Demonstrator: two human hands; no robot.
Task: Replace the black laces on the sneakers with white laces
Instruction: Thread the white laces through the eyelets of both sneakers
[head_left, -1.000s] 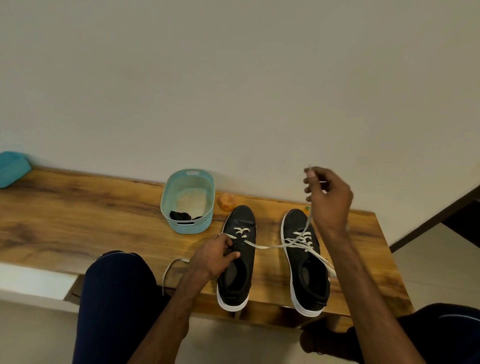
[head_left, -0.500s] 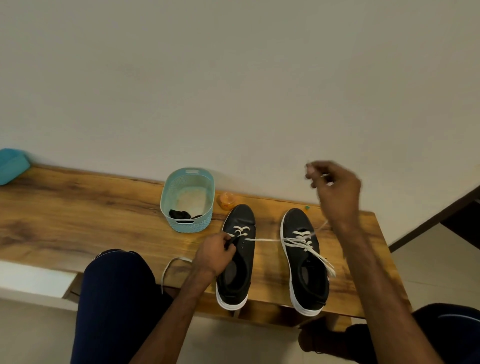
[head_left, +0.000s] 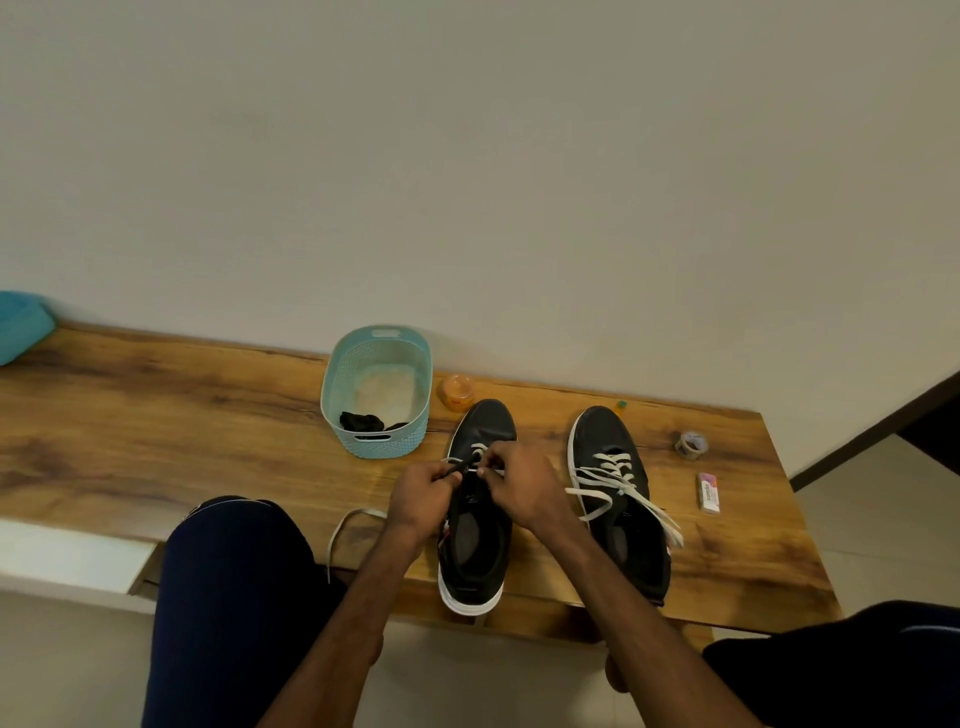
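Two black sneakers with white soles stand side by side on the wooden bench (head_left: 156, 426). The left sneaker (head_left: 480, 540) has a white lace (head_left: 478, 451) through its front eyelets only. My left hand (head_left: 422, 493) pinches the shoe's eyelet edge, and my right hand (head_left: 519, 486) pinches the lace beside it. One lace end (head_left: 345, 525) trails off the bench's front edge. The right sneaker (head_left: 621, 509) carries a white lace (head_left: 613, 480) through several eyelets, its loose ends lying across the shoe.
A teal basket (head_left: 343, 382) behind the left sneaker holds black laces (head_left: 363, 421). An orange jar (head_left: 457, 393), a tape roll (head_left: 691, 445) and a small white packet (head_left: 709, 492) lie on the bench. A blue object (head_left: 21, 325) sits at the far left. My knees frame the bench front.
My right hand came down from high above the right sneaker and now meets my left hand over the left sneaker. The lace that stretched across both shoes no longer spans them.
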